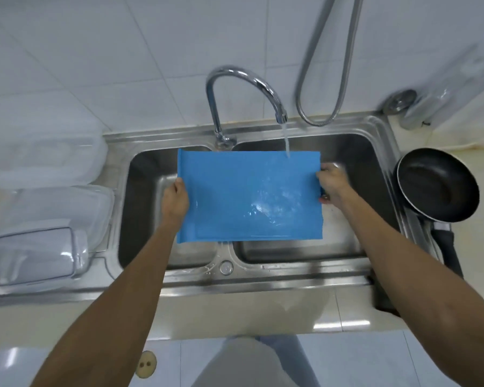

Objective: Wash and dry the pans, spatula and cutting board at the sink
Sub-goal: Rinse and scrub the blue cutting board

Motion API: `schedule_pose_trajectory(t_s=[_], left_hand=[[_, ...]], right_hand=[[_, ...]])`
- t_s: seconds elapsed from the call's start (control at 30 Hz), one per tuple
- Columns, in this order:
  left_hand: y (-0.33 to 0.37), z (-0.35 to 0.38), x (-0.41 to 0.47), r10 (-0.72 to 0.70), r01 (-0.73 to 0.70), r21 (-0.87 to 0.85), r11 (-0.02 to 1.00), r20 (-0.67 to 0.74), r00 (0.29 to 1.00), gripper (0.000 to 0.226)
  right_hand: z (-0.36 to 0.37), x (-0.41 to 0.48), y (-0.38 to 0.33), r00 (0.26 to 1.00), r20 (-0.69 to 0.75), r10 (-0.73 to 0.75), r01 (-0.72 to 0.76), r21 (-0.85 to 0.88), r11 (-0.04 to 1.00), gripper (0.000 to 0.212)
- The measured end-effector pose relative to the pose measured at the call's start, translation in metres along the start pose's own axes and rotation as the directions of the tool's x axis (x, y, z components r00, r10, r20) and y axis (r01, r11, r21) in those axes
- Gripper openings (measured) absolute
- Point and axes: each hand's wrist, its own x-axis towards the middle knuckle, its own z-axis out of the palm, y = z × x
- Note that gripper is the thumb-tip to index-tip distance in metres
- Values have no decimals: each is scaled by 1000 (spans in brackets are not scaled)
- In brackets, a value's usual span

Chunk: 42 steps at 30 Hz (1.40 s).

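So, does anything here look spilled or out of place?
Nothing serious. A little water lies on the front rim of the sink, and the pan rests half on its right rim.

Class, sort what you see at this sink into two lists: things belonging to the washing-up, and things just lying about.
Job: blue cutting board, left hand, right hand, running tap, sink, black pan.
Lying about: clear plastic containers, metal hose.

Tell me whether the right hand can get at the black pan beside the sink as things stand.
Probably yes, though not right away. The right hand grips the right edge of the blue cutting board, so it must let go first. The black pan lies just to its right, with nothing between them.
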Motion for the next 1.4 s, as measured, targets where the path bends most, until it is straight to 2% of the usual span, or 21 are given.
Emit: schedule_pose_trajectory(t_s=[0.1,0.17,0.23,0.3,0.37,0.47,0.5,0.6,0.67,0.7,0.77,0.87,0.93,1.0,1.07,1.17,1.4], left_hand=[[13,-18,-19,-30,36,-166,986,40,999,39],[22,-27,-30,-72,97,-352,931,83,994,34],[29,-33,-42,-164,257,-588,767,208,964,38],[29,-38,-44,-156,297,-729,616,257,954,41],[27,-41,-42,-131,246,-805,540,209,969,45],[20,-46,-38,-147,263,-856,445,220,964,42],[14,-48,-36,-147,302,-852,428,264,953,41],[-3,-55,-28,-137,418,-780,466,403,905,18],[-17,-58,-22,-156,516,-678,523,519,840,69],[-17,-59,-21,-162,540,-646,540,549,820,78],[-13,-57,-20,-185,563,-568,600,586,789,72],[-6,-49,-12,-298,615,-509,602,571,765,46],[-4,-40,0,-374,626,-487,609,520,768,28],[-2,-28,8,-429,631,-428,647,479,766,28],[3,-18,8,-457,581,-347,736,379,805,27],[-3,-1,13,-380,435,-255,864,237,894,34],[-23,14,18,-286,319,-283,904,152,946,33]], right_hand=[[-12,-30,-17,997,68,33,-48,230,972,16],[-24,-37,-21,991,124,58,-99,364,926,16],[-35,-45,-22,973,209,101,-189,463,866,22],[-44,-46,-21,953,289,87,-233,521,821,26],[-47,-49,-25,938,341,62,-251,544,801,24],[-50,-45,-24,949,313,-36,-142,529,837,6],[-51,-42,-21,948,305,-87,-96,538,838,20],[-56,-39,-13,932,287,-220,32,540,841,51],[-55,-39,-10,935,262,-240,71,524,849,59],[-52,-38,-10,941,246,-232,78,509,857,59],[-47,-31,-7,952,222,-209,80,481,873,59],[-38,-22,-6,971,180,-156,57,460,886,57],[-35,-14,-7,975,183,-128,30,460,887,57],[-31,-3,-4,973,196,-121,28,422,906,57],[-27,12,3,971,197,-134,50,382,923,57],[-20,29,16,970,184,-157,90,328,940,59],[8,46,36,958,117,-260,248,111,963,62]])
